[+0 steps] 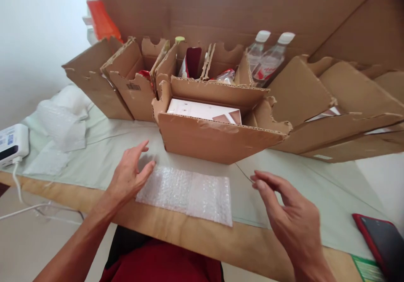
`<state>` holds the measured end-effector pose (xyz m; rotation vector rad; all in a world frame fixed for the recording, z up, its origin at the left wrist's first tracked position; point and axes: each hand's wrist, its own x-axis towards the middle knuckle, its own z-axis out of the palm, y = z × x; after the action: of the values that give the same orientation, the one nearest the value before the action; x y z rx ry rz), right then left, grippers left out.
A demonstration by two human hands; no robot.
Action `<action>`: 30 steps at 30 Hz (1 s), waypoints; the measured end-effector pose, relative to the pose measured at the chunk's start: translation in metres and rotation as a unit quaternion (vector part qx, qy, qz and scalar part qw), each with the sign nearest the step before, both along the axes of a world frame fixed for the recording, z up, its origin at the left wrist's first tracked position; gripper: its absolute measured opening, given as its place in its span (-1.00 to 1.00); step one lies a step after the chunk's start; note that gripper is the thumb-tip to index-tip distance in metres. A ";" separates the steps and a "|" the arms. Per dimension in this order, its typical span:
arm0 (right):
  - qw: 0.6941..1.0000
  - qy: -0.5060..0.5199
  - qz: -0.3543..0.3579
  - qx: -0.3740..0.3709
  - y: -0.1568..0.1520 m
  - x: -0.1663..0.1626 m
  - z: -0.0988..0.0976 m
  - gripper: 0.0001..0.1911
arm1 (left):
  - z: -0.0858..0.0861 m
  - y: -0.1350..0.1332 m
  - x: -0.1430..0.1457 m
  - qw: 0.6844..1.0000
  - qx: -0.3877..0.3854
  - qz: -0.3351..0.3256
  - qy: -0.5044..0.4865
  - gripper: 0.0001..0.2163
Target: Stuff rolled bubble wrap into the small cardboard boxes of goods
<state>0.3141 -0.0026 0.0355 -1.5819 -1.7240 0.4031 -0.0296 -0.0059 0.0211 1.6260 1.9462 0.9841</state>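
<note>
A flat rectangle of clear bubble wrap [192, 193] lies near the table's front edge, between my hands. My left hand [128, 174] is at its left end, fingers and thumb apart; whether the thumb touches the wrap I cannot tell. To the right of the wrap is my right hand [290, 214], thumb and forefinger pinched together. A thin dark line on the cloth runs up to those fingertips; anything held there is too small to make out. Just beyond the wrap stands an open cardboard box [217, 141] with a white carton [202, 110] inside.
Behind stand more cardboard bins [139, 99], some holding packets, and two clear bottles [268, 59]. Crumpled bubble wrap [59, 118] and a white power strip [14, 143] are at left. A phone in a red case [378, 240] lies at right. Cardboard bins [341, 126] lean there too.
</note>
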 end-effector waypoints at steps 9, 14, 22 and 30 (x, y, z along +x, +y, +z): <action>0.921 -0.331 0.182 -0.097 -0.024 -0.107 -0.011 -0.66 | -0.029 -0.033 -0.010 0.963 -0.005 -0.062 0.263 -0.70; 0.957 -0.175 0.168 -0.158 -0.021 -0.082 -0.012 -0.84 | -0.036 -0.036 -0.002 0.972 0.032 -0.068 0.222 -0.83; 0.962 0.229 -0.116 -0.095 -0.039 0.023 0.007 -0.67 | 0.017 -0.040 -0.024 0.999 -0.048 0.003 -0.009 -0.75; 0.955 0.193 -0.029 -0.225 -0.038 0.001 -0.027 -0.43 | 0.006 0.002 -0.053 0.986 -0.128 0.033 0.098 -0.45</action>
<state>0.3152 -0.0408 0.0082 -1.7141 -1.3380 1.0612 -0.0830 -0.0041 0.0273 1.5694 2.1652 0.5850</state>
